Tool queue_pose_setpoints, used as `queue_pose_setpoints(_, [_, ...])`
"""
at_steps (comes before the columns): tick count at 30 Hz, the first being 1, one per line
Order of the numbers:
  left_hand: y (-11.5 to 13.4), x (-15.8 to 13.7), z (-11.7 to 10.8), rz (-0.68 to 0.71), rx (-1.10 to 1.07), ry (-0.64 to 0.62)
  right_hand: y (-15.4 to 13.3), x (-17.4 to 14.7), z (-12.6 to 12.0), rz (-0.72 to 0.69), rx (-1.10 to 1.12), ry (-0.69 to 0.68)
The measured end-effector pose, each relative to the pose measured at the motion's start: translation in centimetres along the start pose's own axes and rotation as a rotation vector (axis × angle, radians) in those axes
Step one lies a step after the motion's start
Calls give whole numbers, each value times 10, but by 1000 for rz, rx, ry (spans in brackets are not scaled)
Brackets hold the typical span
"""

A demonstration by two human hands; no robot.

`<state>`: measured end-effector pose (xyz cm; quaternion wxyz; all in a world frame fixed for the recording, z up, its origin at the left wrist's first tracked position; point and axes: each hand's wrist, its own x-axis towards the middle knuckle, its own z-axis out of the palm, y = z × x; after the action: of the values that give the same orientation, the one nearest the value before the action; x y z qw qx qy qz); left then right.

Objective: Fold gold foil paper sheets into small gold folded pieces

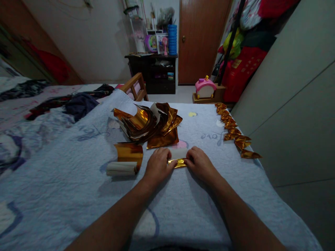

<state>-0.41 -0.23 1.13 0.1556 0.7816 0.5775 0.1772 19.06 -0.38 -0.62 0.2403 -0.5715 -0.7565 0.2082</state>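
Note:
Between my two hands lies a sheet of gold foil paper [180, 163], its near edge folded over to show a shiny gold strip and its pale back facing up beyond. My left hand [158, 164] pinches the left end of the fold between thumb and fingers. At the right end, my right hand [200, 162] grips the same sheet in the same way. Left of my hands rests a curled roll of gold paper [121, 168], white side outward. Behind it sits a fanned, curved stack of gold foil sheets [141, 122].
A row of folded gold foil pieces [230, 127] runs along the bed's right edge. The light blue quilt [78, 195] covers the bed. Dark crumpled clothes [80, 104] lie at the left. A pink toy [205, 88] stands past the far edge, near a wooden door [201, 42].

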Motion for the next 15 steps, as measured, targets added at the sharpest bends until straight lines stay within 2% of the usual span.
queue_pose_setpoints(3, [0,-1,-3,-81,136,48,1,0,2,2,-11,1])
queue_pose_setpoints(6, [1,-1,-4,-118,191,26,2,0,3,-1,-13,14])
queue_pose_setpoints(15, [-2,3,-3,-160,-78,-33,1,0,3,5,-13,8])
